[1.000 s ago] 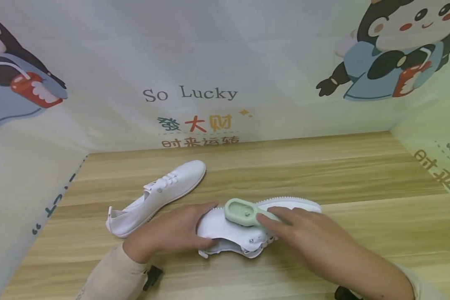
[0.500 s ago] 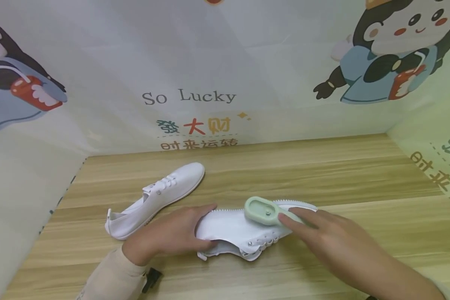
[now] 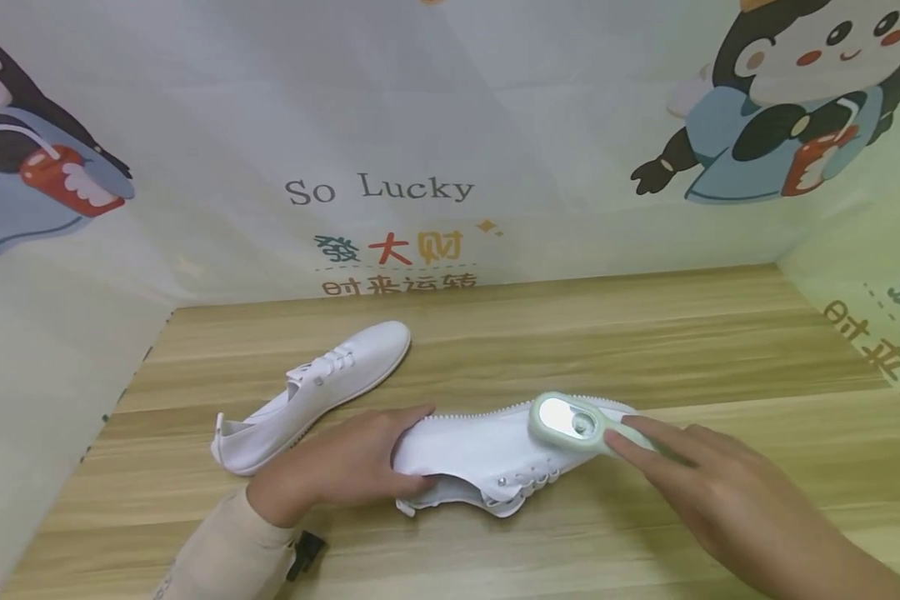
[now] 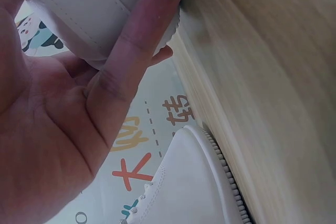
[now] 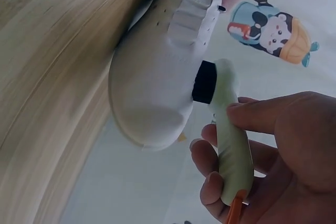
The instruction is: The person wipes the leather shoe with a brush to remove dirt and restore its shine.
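Observation:
A white lace-up shoe (image 3: 457, 446) lies on its side on the wooden table, sole edge away from me and toe to the right. My left hand (image 3: 337, 458) grips its heel, the thumb at the foot opening and fingers at the sole side. My right hand (image 3: 727, 492) holds the handle of a pale green shoe brush (image 3: 543, 425), its oval head over the shoe's side near the toe. In the right wrist view the brush's black bristles (image 5: 204, 82) meet the shoe's side, and the thumb presses on the green handle (image 5: 233, 150). An orange loop (image 5: 236, 208) hangs from the handle's end.
A second white shoe (image 3: 330, 383) stands upright behind my left forearm, toe pointing to the back right. Printed cloth walls (image 3: 570, 183) enclose the wood-grain table (image 3: 682, 342) at the back and both sides. A black clip (image 3: 306, 557) sits by my left sleeve.
My right hand has slid the brush to the right along the shoe's side, from near the middle toward the toe. The left hand keeps its grip at the heel; the shoe stays in place.

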Demonstrator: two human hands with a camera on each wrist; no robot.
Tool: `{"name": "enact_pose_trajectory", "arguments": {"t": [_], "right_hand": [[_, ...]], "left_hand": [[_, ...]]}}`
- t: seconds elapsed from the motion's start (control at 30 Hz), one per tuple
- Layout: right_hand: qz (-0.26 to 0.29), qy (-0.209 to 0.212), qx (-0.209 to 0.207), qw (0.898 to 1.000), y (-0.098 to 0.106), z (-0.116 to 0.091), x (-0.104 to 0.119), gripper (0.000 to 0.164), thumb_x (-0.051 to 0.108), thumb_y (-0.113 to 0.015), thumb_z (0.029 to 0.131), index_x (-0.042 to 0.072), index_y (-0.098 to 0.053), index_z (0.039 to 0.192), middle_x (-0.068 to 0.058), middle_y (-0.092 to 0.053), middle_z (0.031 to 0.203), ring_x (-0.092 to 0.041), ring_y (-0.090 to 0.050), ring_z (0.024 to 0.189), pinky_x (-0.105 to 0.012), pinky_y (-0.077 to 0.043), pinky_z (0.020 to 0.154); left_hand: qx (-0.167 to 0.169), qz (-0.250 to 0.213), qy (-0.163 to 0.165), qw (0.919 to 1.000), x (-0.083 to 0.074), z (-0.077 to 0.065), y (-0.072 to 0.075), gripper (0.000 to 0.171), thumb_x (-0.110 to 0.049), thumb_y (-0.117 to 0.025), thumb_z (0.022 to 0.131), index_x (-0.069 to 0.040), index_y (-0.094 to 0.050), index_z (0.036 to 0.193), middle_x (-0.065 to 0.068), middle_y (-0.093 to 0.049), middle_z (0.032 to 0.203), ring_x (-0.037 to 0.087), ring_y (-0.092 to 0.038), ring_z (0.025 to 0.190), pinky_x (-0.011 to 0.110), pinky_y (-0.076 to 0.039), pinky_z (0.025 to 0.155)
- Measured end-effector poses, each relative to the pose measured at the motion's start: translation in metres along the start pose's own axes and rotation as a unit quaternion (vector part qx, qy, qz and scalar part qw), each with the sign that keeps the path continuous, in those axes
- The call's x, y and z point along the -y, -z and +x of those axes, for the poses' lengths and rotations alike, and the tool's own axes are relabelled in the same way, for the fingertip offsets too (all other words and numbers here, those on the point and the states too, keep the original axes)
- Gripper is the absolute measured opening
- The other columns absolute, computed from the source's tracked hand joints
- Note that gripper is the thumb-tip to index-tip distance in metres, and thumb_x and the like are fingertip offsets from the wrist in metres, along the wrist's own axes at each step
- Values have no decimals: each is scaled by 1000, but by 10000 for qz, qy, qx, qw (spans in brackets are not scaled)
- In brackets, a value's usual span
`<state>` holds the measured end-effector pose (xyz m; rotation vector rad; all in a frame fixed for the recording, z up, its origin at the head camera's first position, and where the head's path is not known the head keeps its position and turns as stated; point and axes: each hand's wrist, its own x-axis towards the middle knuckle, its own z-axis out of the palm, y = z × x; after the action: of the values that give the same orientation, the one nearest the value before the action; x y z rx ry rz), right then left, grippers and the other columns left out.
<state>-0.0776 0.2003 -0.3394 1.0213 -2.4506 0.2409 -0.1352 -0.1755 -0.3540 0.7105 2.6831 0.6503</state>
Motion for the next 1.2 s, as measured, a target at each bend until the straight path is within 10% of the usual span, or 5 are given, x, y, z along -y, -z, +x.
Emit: {"name": "enact_pose_trajectory", "arguments": {"t": [0.5, 1.2], "right_hand": [[-83, -609, 123, 9980, 8, -28, -17, 62, 54, -14, 105, 28, -55, 144, -5, -67, 131, -17, -67, 93, -38, -57, 72], [182, 29, -95, 9998, -5, 13, 5, 55, 41, -17, 109, 24, -59, 140, -5, -65, 134, -17, -65, 92, -39, -57, 74]], "left_hand": [[-66, 48, -106, 9999, 1, -3, 1, 71, -37, -77, 80, -14, -52, 142, -4, -67, 115, 8, -60, 97, 34, -51, 90], [-176, 141, -147, 9996, 0, -1, 0, 55, -36, -79, 76, -19, -59, 124, -9, -66, 99, 6, -59, 86, 32, -51, 81]]}}
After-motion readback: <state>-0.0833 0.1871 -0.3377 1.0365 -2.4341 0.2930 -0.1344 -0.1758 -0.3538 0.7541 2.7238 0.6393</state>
